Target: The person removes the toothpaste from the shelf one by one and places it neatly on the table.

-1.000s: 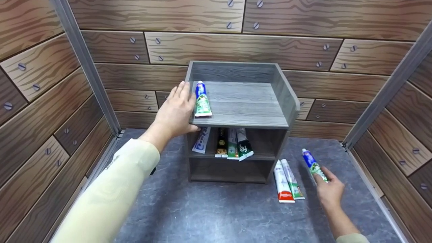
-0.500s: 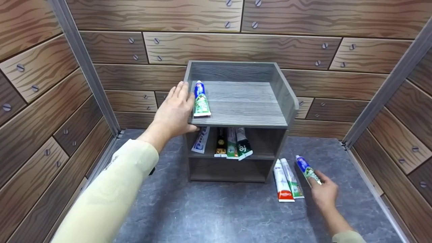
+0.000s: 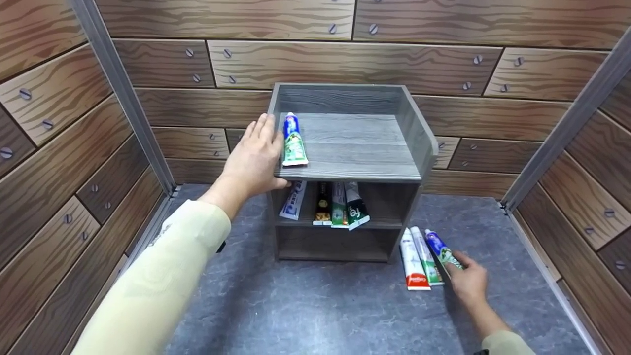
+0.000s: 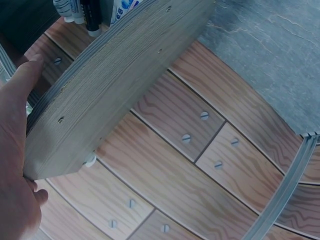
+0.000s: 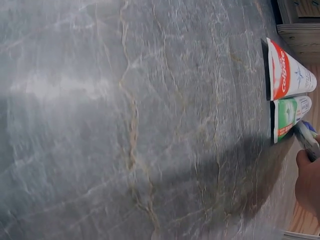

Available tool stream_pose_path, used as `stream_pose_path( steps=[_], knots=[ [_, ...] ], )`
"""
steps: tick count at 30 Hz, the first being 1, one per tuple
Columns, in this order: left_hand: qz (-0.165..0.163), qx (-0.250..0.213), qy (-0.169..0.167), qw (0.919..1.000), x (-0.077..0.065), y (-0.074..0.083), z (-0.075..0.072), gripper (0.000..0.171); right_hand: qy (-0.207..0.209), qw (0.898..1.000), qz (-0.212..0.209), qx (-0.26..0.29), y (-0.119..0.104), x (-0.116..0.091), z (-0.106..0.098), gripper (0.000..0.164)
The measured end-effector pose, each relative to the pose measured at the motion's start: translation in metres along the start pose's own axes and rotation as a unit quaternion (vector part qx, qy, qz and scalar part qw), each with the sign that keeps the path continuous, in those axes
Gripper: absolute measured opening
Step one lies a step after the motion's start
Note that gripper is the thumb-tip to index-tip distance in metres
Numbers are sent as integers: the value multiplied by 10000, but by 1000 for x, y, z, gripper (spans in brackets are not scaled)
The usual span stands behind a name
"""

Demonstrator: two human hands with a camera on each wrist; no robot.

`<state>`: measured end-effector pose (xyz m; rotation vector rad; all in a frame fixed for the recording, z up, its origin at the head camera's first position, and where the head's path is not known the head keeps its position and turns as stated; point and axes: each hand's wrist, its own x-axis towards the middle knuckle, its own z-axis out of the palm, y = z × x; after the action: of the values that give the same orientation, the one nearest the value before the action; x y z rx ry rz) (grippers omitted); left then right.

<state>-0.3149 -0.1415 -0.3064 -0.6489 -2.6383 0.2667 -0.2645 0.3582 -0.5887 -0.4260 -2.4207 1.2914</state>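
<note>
My left hand (image 3: 254, 158) holds the left side of a small grey wooden shelf unit (image 3: 355, 172), its thumb (image 4: 31, 72) around the front edge and its other fingers at the upper edge. Beside those fingers, a blue and green toothpaste tube (image 3: 294, 143) lies on the top board. At the right, my right hand (image 3: 469, 280) pinches the crimped end of another blue and green toothpaste tube (image 3: 441, 246), tilted close over the floor. Just left of it lie a white and green toothpaste tube (image 3: 428, 259) and a red and white Colgate tube (image 3: 413, 261).
Several toothpaste tubes (image 3: 340, 209) lie on the middle shelf, ends jutting at its front edge; one white and blue tube (image 3: 294, 201) lies apart at the left. Below is the bottom compartment (image 3: 335, 246). Wood-patterned walls (image 3: 345, 64) enclose the grey floor (image 3: 305, 305).
My right hand has moved left and brought its toothpaste tube next to the two tubes on the floor. My left hand has stayed on the shelf unit. The head view has shifted slightly.
</note>
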Motion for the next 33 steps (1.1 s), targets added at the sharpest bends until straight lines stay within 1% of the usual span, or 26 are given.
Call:
stream_pose_path(
  steps=[6,12,22,33],
  knots=[
    [-16,-41,12,10000,0,-1,0,116,-136,9996,4,-237,3,3,0,42],
    [-55,18,15,10000,0,0,0,116,-333,9988,180,-326,9,2,1,45],
    [-51,38,0,10000,1,1,2,115,-241,9987,5,-448,20,1,2,45],
    [-70,18,8,10000,0,0,1,115,-320,9983,94,-487,22,1,5,46]
  ],
)
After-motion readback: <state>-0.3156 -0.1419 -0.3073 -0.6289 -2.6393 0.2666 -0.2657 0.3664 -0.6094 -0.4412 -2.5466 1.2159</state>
